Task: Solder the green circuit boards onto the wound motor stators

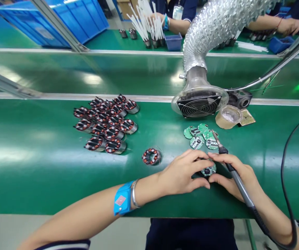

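Observation:
Between my two hands is a small round green circuit board; what lies beneath it is mostly hidden. My left hand curls its fingers and thumb around the board's left side. On the other side, my right hand touches the board's edge with forefinger and thumb. That same hand also carries a soldering iron, its tip angled up and away from the board. Just beyond my fingers lies a loose cluster of round circuit boards. A single motor stator with copper windings stands left of my left hand.
Several stators stand grouped at the left. A fume-extractor fan on a foil duct hangs behind the boards, beside a tub. The iron's cable loops at right. Co-workers' hands show across the bench.

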`<state>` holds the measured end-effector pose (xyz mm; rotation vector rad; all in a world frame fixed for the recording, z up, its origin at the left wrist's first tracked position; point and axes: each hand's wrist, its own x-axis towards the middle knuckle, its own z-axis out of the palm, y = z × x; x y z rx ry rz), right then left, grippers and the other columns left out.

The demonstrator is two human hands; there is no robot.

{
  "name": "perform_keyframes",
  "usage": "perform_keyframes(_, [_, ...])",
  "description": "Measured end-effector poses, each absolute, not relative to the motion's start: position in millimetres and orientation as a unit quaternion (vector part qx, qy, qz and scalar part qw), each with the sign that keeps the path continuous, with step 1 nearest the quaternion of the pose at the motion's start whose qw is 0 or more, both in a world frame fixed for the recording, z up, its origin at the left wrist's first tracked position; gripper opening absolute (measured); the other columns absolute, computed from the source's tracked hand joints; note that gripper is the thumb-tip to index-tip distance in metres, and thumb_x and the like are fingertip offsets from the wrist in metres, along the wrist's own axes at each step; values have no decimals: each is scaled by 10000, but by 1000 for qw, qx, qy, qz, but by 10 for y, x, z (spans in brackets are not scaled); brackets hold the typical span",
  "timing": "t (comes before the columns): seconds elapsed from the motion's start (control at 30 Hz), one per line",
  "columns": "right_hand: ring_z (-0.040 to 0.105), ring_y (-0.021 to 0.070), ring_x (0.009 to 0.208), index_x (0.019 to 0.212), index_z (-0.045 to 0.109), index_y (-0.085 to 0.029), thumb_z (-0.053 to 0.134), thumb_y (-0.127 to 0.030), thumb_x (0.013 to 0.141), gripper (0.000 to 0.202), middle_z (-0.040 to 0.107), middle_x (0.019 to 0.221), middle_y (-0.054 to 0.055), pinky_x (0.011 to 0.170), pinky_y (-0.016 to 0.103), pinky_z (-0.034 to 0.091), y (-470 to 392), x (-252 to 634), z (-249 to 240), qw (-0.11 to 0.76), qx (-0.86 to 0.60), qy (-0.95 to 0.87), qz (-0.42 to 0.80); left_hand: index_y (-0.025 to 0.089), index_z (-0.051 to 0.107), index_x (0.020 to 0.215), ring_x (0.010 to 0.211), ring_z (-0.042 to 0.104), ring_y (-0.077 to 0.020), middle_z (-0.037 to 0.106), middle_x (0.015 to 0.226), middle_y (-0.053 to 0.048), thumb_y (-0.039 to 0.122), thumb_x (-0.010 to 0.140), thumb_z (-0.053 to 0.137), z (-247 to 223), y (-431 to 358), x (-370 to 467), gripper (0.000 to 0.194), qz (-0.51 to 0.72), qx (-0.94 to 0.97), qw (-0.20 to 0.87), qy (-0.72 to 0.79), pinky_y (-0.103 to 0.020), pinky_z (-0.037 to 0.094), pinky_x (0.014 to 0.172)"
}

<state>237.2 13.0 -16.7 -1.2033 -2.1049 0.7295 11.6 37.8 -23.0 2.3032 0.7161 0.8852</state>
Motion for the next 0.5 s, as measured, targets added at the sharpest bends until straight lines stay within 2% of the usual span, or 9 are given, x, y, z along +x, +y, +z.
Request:
perform_keyframes(0.07, [646,191,1139,1196,498,-286,753,-304,799,473,663,1255,35,969,279,535,106,2397,-220,319,-449,-785,284,167,612,1149,1074,602,-206,635,1183,-100,424,859,654,-203,395,115,390,296,882,251,269,-327,509,944])
perform_keyframes(0.17, [633,229,1158,1137,474,-274,828,-398,695,579,646,1283,76,974,318,543,51,2385,-287,344,-453,-769,294,173,622,1122,1040,618,-198,653,1176,-80,359,885,636,-143,390,133,302,265,891,231,287,-325,520,914])
perform_keyframes(0.27, [618,266,1178,1130,415,-257,850,-445,641,681,607,1321,144,947,358,561,-19,2285,-351,361,-469,-754,285,151,607,1152,1005,619,-204,668,1132,-79,294,863,649,-68,374,162,325,255,888,244,295,-343,524,902])
perform_keyframes(0.33, [639,267,1148,1141,394,-254,802,-378,714,603,627,1286,146,898,362,582,-58,2184,-382,367,-484,-747,270,130,584,1204,993,611,-217,663,1110,-92,262,852,641,-24,368,176,381,238,888,252,302,-361,528,894])
perform_keyframes(0.4, [700,248,1031,1125,398,-258,720,-263,763,484,675,1193,106,809,342,605,-83,2089,-396,371,-505,-736,256,125,576,1229,975,601,-227,651,1086,-105,251,845,631,7,368,179,408,214,888,259,314,-371,537,869])
perform_keyframes(0.5, [737,200,764,1068,406,-259,661,-177,721,439,705,986,30,624,281,593,-100,2011,-397,370,-534,-720,244,143,571,1245,925,594,-225,636,1024,-100,238,843,617,29,369,165,416,192,884,264,334,-365,549,809])
